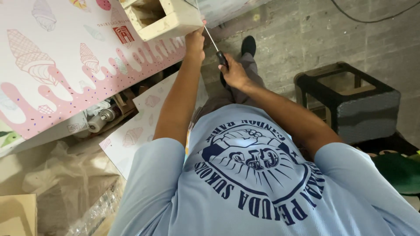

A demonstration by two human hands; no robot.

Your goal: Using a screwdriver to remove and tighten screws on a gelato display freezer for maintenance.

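Both hands up at a cream wooden frame piece [164,19], screwdriver [215,46] in the right.

R hand [234,72] is clamped round the screwdriver's dark handle, thin shaft slanting up-left w/ tip at the frame's lower corner, just beside the L hand. L hand [195,43] grips that same corner from below, fingers closed on the edge. Hands near each other, not touching. Left of the L arm: pink ice-cream print board [65,74], tape rolls [101,119] under its edge. Right of the R arm: dark open-top stool [350,98] on the concrete floor [284,39].
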